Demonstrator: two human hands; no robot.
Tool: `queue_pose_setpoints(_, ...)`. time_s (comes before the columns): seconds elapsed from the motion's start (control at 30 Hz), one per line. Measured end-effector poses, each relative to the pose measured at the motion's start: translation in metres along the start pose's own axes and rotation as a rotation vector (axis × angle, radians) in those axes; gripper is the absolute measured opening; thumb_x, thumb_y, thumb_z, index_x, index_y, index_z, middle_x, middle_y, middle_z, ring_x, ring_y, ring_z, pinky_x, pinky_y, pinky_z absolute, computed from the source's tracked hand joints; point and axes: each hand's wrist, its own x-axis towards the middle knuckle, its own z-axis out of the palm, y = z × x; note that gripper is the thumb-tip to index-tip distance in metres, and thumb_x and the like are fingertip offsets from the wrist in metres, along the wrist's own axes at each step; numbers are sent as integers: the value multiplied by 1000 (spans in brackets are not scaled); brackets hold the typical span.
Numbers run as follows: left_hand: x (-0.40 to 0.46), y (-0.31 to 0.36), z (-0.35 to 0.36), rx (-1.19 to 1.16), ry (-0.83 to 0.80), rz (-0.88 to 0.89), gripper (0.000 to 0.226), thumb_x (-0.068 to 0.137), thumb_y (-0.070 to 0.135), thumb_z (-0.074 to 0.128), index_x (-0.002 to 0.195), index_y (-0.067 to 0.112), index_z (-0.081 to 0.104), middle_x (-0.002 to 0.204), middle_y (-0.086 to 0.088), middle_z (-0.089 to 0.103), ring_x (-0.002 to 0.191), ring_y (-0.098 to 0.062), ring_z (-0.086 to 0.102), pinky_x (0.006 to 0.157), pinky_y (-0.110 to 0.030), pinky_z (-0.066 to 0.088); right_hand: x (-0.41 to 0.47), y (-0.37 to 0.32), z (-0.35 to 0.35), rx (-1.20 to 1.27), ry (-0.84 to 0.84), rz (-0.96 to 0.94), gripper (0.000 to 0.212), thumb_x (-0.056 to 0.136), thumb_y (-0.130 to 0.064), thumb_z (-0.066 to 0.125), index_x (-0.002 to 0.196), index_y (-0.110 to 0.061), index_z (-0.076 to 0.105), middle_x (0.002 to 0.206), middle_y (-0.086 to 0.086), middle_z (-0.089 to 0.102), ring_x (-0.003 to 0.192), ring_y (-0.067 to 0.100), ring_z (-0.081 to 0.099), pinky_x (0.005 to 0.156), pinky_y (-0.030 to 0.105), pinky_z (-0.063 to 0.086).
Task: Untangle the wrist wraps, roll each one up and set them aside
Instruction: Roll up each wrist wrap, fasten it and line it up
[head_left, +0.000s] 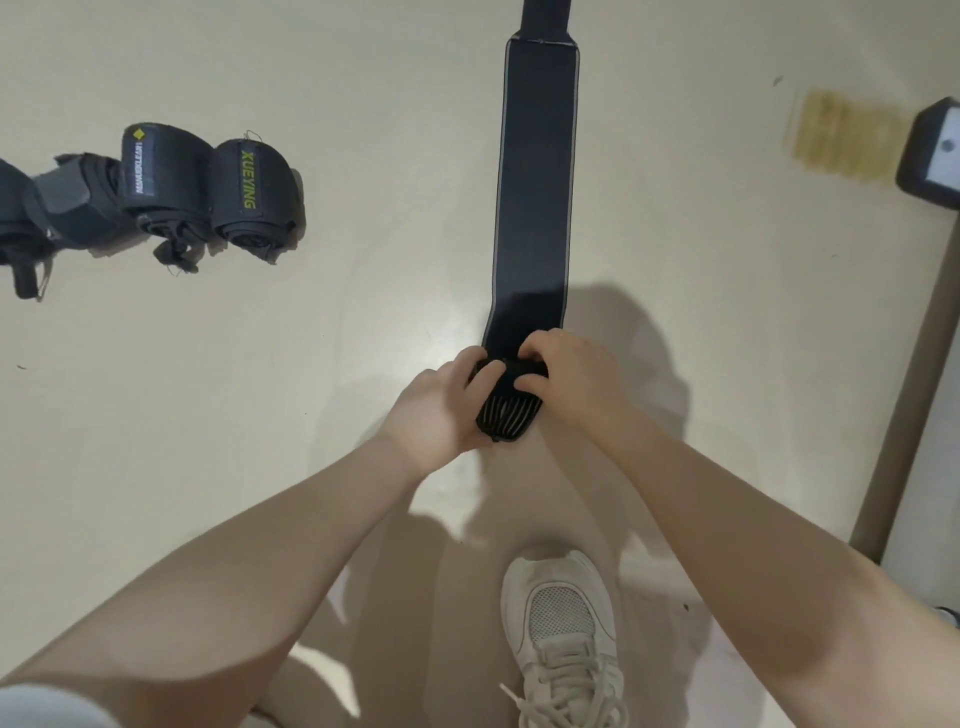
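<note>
A long black wrist wrap (535, 182) with grey edges lies stretched out on the pale floor, running away from me. Its near end is wound into a small roll (508, 410) with grey ribbing showing. My left hand (441, 410) grips the roll's left side, fingers curled over its top. My right hand (566, 376) grips the right side, thumb and fingers pinching it. Several rolled-up wraps (208, 192) sit together at the left, one marked XUEYING (250, 179).
My white sneaker (563, 634) stands on the floor just below the hands. A dark dumbbell head (932, 153) and a brown strip (904, 384) run along the right edge. A yellowish smudge (836, 132) marks the floor at upper right.
</note>
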Motion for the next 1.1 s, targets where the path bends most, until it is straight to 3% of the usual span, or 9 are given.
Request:
queue_pose_setpoints(0.13,11,3,0,167,52,11,83,35,27,89,102,9,44,93,-12,62,57,-27,56,50,-29,47,-8,-2,0,-7,63,-10,19,85,-26,64,98,-14,56,97,2,59,91,23,55,78,36,41)
queue_pose_setpoints(0.27,4,-3,8,367,167,145,45,62,19,73,101,3,55,99,-13,64,59,-24,51,51,-29,38,-31,0,25,-298,280,-267,26,74,-30,70,82,-8,59,84,8,61,72,29,58,61,33,42)
queue_pose_setpoints(0.37,3,3,15,463,259,147,26,74,9,59,99,3,56,89,-10,61,69,-26,52,59,-33,41,-38,9,38,-481,216,-283,62,60,-53,71,98,-4,63,105,12,65,87,29,62,77,37,49)
queue_pose_setpoints(0.43,8,8,15,488,250,129,10,75,6,58,84,7,56,77,-6,53,71,-26,50,63,-32,39,-36,8,39,-518,239,-253,59,57,-46,79,97,-6,61,104,10,65,85,27,62,77,37,49)
queue_pose_setpoints(0.57,18,13,5,370,172,0,18,68,12,74,75,11,58,71,-2,52,65,-23,52,61,-30,41,-28,0,36,-341,358,-200,13,74,-13,67,83,-12,58,86,5,60,73,26,58,66,33,42)
queue_pose_setpoints(0.7,18,14,-5,235,-13,-85,25,98,27,44,109,9,58,105,-5,57,95,-27,53,78,-31,33,-25,7,30,-53,147,-140,22,86,-19,63,105,-7,64,103,8,59,93,30,55,76,39,46)
queue_pose_setpoints(0.77,18,15,-5,248,-31,-48,31,101,28,32,110,11,56,110,-4,54,97,-25,50,73,-27,25,-24,9,28,85,28,-89,25,91,-24,57,110,-10,64,104,6,56,97,23,51,80,34,42)
queue_pose_setpoints(0.9,28,19,-11,229,-58,-121,28,100,20,32,102,10,58,105,-6,54,92,-26,51,68,-28,26,-16,5,21,536,-89,176,22,91,-28,57,83,-7,62,76,2,55,76,19,50,65,29,36)
queue_pose_setpoints(1.1,42,20,-24,-18,44,-310,14,95,20,42,99,9,51,91,-8,57,79,-27,49,62,-32,35,-19,-12,26,418,224,260,23,90,-24,59,110,-16,51,106,-1,42,87,16,46,75,27,37)
